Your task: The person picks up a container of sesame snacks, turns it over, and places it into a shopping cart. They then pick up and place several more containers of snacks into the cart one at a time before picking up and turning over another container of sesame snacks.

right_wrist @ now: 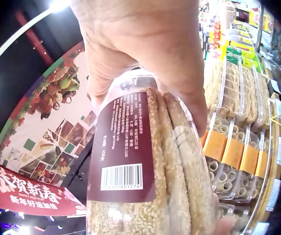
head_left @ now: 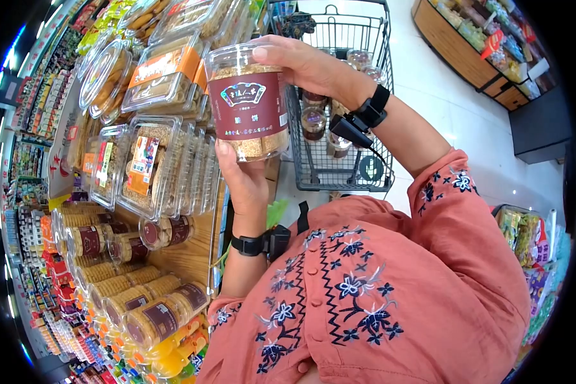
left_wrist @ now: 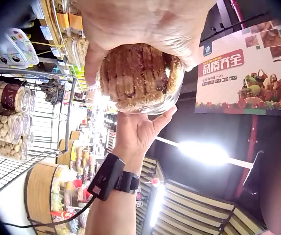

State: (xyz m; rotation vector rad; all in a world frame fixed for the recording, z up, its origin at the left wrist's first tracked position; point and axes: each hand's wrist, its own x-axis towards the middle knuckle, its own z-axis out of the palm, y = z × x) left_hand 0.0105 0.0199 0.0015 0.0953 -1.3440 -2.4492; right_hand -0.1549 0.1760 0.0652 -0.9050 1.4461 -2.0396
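Observation:
A clear plastic jar of sesame biscuits with a maroon label is held up in front of the shelf. At its upper end my right hand grips it, thumb laid along the lid. My left hand holds it from below, the thumb up against its side. The left wrist view shows the biscuits through the base of the jar, between both hands. In the right wrist view, the label's barcode side of the jar faces the camera under my right hand. Fingers behind the jar are hidden.
A shopping cart with several jars stands just beyond the right hand. On the left, a wooden shelf carries boxed pastries and similar maroon-labelled jars. A wooden display stand is farther off.

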